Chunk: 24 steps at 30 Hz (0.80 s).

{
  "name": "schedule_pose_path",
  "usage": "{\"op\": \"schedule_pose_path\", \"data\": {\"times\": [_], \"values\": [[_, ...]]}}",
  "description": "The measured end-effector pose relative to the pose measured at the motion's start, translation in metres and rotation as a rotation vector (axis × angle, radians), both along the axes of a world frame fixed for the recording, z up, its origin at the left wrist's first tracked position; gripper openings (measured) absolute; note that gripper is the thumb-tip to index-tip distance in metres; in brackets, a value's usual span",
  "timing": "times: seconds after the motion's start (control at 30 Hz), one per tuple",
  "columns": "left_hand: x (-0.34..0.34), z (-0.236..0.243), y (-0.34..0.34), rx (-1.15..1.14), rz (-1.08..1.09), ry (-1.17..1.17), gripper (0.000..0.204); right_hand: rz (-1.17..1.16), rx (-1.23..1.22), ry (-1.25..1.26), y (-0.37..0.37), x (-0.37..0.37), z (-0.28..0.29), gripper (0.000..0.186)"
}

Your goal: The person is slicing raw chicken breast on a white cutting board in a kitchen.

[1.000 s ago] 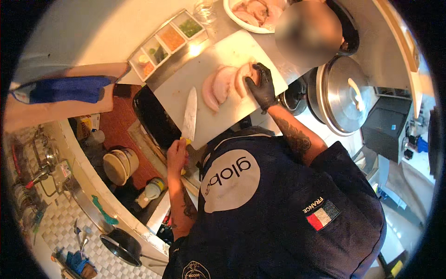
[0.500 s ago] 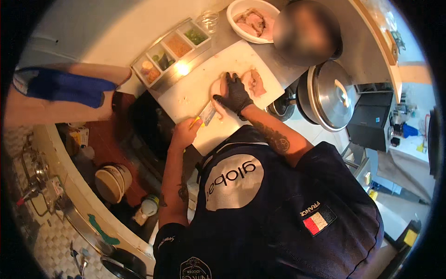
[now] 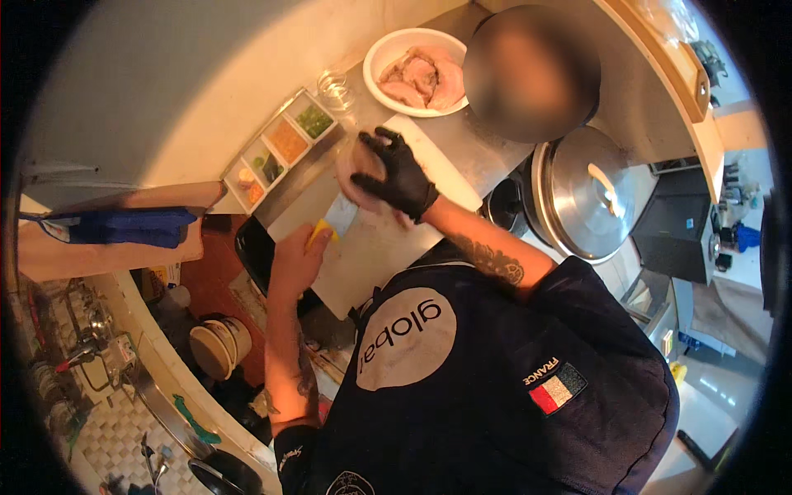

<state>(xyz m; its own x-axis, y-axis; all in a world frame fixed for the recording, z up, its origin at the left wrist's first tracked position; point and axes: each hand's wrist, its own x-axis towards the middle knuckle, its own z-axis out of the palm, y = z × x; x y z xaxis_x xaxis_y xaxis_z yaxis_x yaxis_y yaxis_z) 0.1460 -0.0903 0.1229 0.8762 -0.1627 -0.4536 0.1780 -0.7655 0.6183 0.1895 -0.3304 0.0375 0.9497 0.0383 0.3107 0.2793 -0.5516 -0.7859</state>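
My left hand (image 3: 299,257), bare, is closed round the yellow handle of a knife (image 3: 340,214), its broad blade over the white cutting board (image 3: 450,186). In a black glove, my right hand (image 3: 398,175) has thumb and fingers round a pale slab of raw meat (image 3: 353,177), blurred and partly hidden by the hand. The slab reaches past the board's far left edge and seems lifted. A small piece of meat (image 3: 404,219) shows beside the gloved wrist. Beyond the board stands a white bowl (image 3: 373,74) with slices of raw meat (image 3: 422,78).
A long holder with several compartments of chopped ingredients (image 3: 285,142) stands along the wall, near clear glassware (image 3: 334,89). To the right is a large pot with a metal lid (image 3: 590,194). White buckets (image 3: 216,351) sit low on the left. A round blurred area covers the top right.
My right hand has shifted left and away from me with the meat. The slice that lay at the board's right no longer shows there. The whole view has shifted slightly.
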Motion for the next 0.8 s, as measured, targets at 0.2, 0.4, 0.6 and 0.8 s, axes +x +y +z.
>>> {"op": "schedule_pose_path", "data": {"times": [0.2,0.4,0.6,0.8], "values": [[0.089,0.070,-0.092,0.158,-0.192,-0.209,0.033,-0.071,0.022,-0.057,-0.103,0.108,0.013,0.078],[0.106,0.144,-0.062,0.459,-0.358,-0.166,0.033,-0.054,0.072,0.099,-0.171,0.110,-0.013,0.070],[0.018,0.005,0.024,-0.098,0.261,0.272,0.029,0.099,0.193,0.601,-0.154,0.009,-0.048,0.071],[-0.100,-0.111,0.047,-0.295,0.455,0.406,0.027,0.210,-0.152,0.623,-0.102,-0.042,-0.053,0.101]]}}
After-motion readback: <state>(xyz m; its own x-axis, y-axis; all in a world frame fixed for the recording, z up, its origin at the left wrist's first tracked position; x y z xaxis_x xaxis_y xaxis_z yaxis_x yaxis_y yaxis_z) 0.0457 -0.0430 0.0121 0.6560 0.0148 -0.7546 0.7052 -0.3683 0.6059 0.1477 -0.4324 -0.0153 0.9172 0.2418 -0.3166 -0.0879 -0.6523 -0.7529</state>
